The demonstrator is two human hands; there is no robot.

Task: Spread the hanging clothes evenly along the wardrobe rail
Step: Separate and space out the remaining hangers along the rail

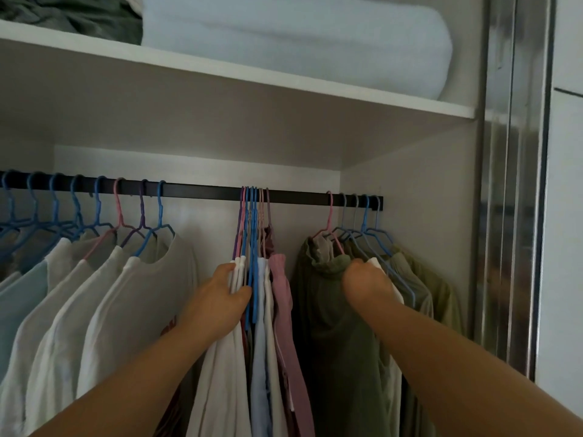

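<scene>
Both forearms reach in: left hand pinches the bunched hangers mid-frame, right hand clutches the green shirt. Yanking could unhook hangers from the rail.

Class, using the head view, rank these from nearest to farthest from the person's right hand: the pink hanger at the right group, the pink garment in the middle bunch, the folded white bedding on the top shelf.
1. pink hanger, just above-left of the right hand.
2. pink garment, to its left.
3. white bedding, high above.
</scene>
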